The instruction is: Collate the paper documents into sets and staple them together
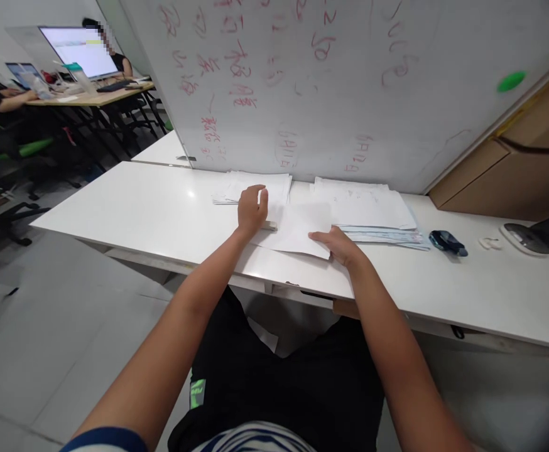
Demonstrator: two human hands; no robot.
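A loose white sheet of paper (298,229) lies on the white table (152,207) in front of me. My left hand (252,208) is curled over the sheet's left edge, fingers bent and closed on it, with a thin pale object under the fingertips. My right hand (338,245) pinches the sheet's near right corner against the table. Behind the left hand sits a small stack of papers (255,186). A larger stack of papers (369,210) lies to the right of the sheet.
A whiteboard (331,81) with red writing stands along the table's far edge. A dark blue small device (448,242), a white small item (490,242) and a monitor base (525,238) lie at the right. Two people sit at a far desk (90,95) with screens, upper left.
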